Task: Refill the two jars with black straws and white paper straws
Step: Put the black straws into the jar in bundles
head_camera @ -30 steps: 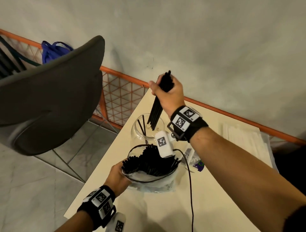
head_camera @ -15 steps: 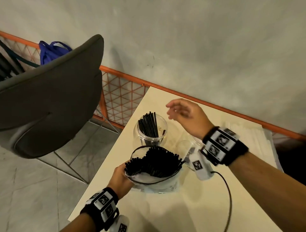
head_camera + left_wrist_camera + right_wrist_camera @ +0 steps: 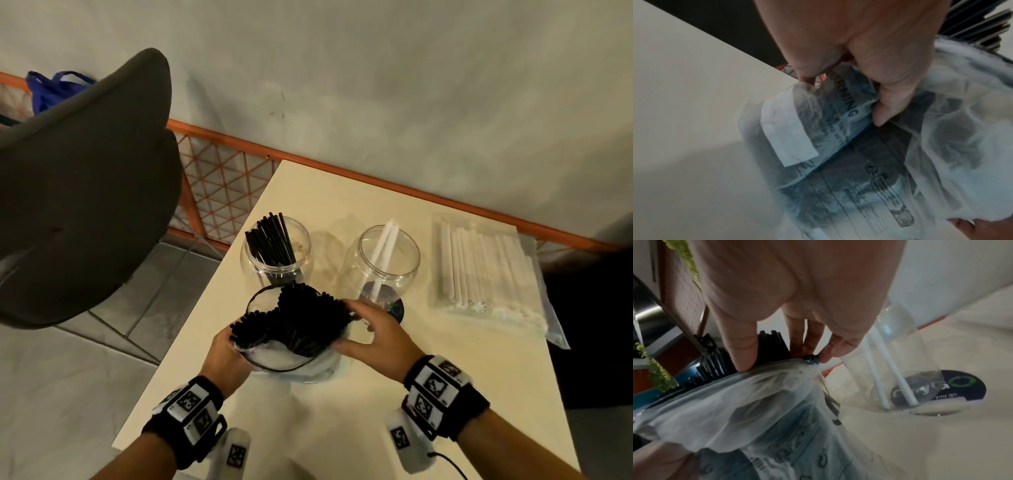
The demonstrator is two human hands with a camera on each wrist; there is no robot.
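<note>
Both hands on the bag of black straws near the table's front-left edge

Your left hand (image 3: 226,356) grips the crumpled clear plastic bag (image 3: 318,368) by its side; your right hand (image 3: 371,337) pinches its rim, thumb among the loose black plastic straws (image 3: 294,320). They stand roughly upright, long axis vertical, ends up and fanning out. Judging by this, gather a modest bundle, keep it parallel, and lower it end-first into the clear round jar with black straws (image 3: 275,251) by the left edge. The jar holding two white paper straws (image 3: 388,260) waits beside it, the bagged white straws (image 3: 486,270) towards the right edge.
</note>
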